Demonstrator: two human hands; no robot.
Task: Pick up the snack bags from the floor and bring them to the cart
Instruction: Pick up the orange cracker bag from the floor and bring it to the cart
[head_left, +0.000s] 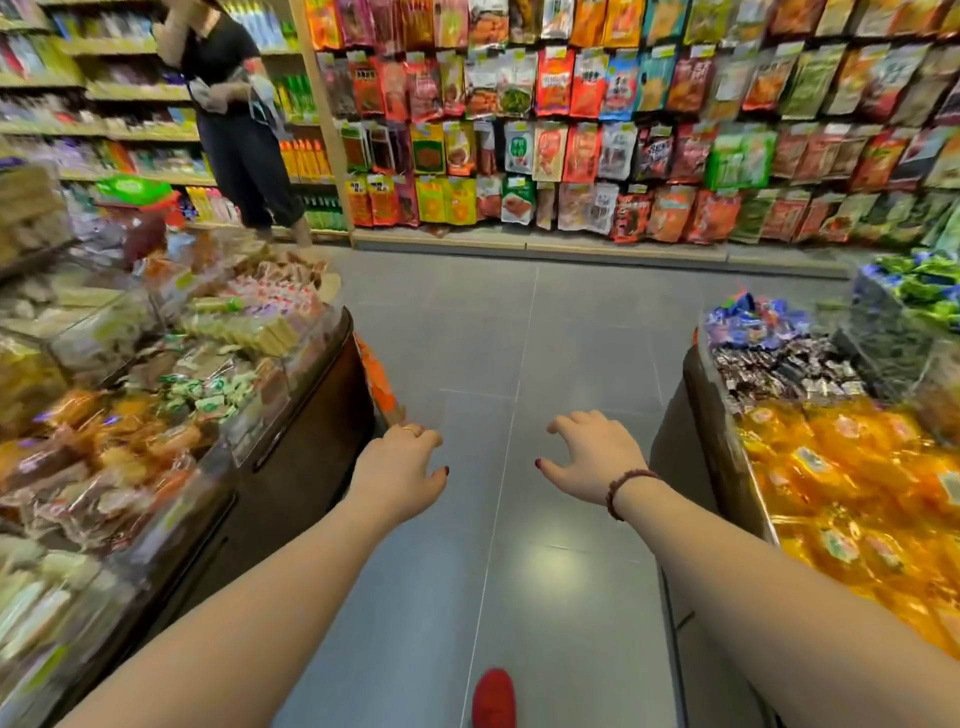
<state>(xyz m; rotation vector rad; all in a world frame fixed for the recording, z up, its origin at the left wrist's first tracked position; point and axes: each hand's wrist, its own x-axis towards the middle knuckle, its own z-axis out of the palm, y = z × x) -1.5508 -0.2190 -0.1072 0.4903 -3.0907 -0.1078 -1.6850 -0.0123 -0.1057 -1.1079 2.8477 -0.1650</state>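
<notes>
Left hand (400, 467) and right hand (592, 457) point forward, palms down, seemingly empty.

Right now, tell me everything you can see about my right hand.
The right hand is bare, palm down, stretched out ahead over the grey tiled floor, just left of a snack bin. Its fingers are spread and loosely bent; they hold nothing and touch nothing. The thumb nail is painted dark red. A bracelet of dark red beads circles the wrist, and the forearm behind it is bare.

The bottom edge cuts off the red shoe (493, 699); the left bin snacks (130, 415) are blurred.
</notes>
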